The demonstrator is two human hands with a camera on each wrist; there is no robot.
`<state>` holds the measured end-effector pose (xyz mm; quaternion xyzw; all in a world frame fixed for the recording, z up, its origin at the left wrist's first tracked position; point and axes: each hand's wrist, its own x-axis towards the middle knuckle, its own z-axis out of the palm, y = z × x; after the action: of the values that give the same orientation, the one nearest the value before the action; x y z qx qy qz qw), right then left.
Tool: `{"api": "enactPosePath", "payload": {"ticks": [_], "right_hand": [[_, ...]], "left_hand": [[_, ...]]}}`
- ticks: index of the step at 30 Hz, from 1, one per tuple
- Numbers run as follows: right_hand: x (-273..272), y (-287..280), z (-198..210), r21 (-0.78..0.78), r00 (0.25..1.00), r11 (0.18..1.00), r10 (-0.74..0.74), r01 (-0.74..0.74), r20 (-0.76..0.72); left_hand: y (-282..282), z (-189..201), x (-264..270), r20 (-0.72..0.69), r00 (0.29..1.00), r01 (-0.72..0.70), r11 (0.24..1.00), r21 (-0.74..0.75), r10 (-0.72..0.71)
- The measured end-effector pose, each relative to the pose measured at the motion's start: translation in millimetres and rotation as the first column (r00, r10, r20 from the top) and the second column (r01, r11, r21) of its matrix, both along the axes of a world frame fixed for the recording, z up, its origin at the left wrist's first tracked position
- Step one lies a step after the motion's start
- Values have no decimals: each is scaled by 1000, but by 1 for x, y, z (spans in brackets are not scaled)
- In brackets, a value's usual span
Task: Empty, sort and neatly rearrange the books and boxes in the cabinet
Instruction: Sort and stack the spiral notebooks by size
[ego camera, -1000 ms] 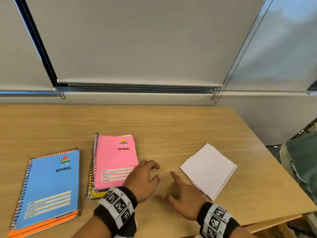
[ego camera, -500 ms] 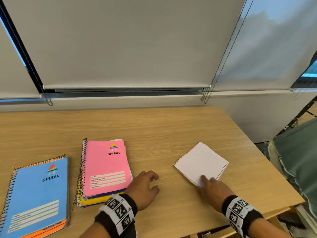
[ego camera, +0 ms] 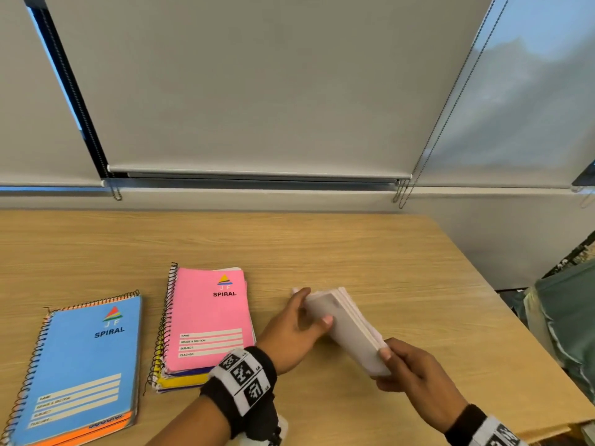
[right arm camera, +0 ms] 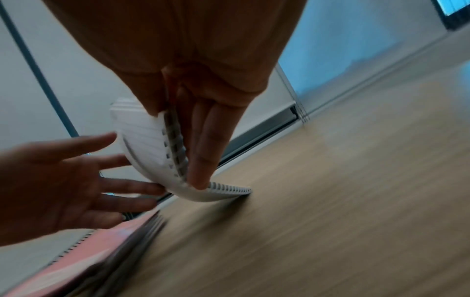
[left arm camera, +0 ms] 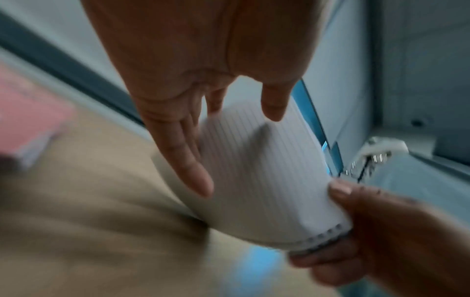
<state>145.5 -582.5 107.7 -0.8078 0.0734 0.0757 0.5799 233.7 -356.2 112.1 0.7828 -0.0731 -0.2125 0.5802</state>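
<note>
Paper pad pinched by right hand, left hand loose, near table edge

Light wooden table beneath a window, grey roller blinds drawn down, bead chains hanging at the right, green fabric beside the table's right edge

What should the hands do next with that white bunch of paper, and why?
Probably tap the white paper bundle square on the table, then lay it flat. The right hand pinches its punched edge and it droops in a curve, while the left hand only steadies the other end with straight fingers. The pink notebook pile and blue notebook pile already lie sorted.
</note>
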Motion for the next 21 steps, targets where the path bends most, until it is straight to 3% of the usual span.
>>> {"api": "enactPosePath", "payload": {"ticks": [3, 8, 21], "right_hand": [[2, 24, -3, 160, 997, 987, -12, 23, -74], [1, 34, -11, 269, 990, 963, 25, 14, -140], [9, 37, -13, 307, 986, 951, 73, -23, -151]], "left_hand": [[-8, 4, -6, -256, 966, -77, 972, -223, 18], [-1, 6, -11, -341, 939, -170, 927, -333, 50], [9, 5, -4, -394, 917, -220, 908, -356, 68]]}}
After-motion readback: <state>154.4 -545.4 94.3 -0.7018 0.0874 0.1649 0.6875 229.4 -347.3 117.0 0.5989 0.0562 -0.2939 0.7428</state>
